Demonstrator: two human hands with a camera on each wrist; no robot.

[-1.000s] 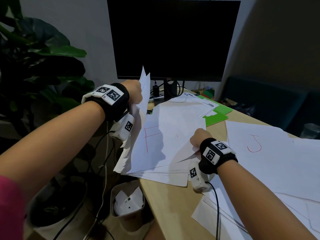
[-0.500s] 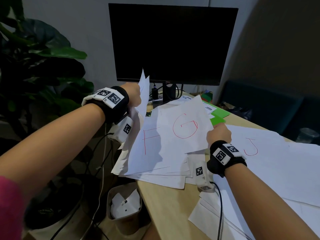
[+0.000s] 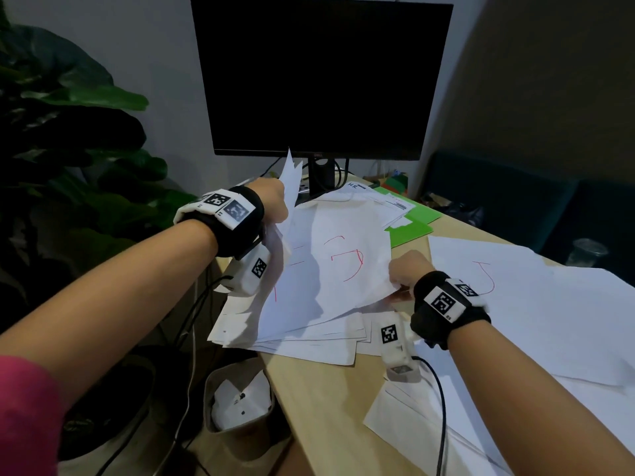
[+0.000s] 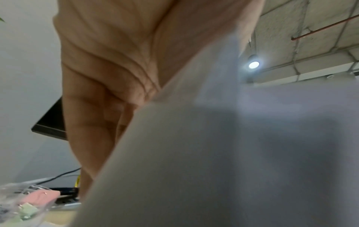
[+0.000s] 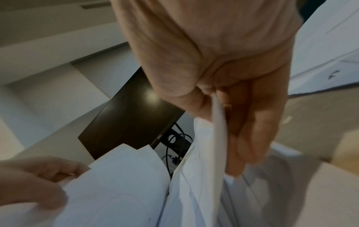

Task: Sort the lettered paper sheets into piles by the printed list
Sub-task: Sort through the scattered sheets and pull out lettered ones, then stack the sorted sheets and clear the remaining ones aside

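Thin white paper throughout, matte and lightly curled; top sheet marked G [image 3: 338,259] in red pen, lying askew on a loose fanned pile [image 3: 305,338] at the worktop's [image 3: 330,407] near left edge, toward nine o'clock; beneath it a sheet with a red F partly showing. Right hand [image 3: 407,269], knuckles up and fisted, grip pinching the G sheet's right edge between thumb and curled fingers [image 5: 250,122]. Left hand [image 3: 271,201] raised at ten o'clock, grip closed round a bunch of upright sheets [image 3: 290,187], corners pointing up. At three o'clock, a flat sheet marked J [image 3: 484,276]. At twelve o'clock, a black glossy monitor [image 3: 319,80]; beside its stand printed pages over smooth green card [image 3: 409,231]. Pale wood-grain worktop.
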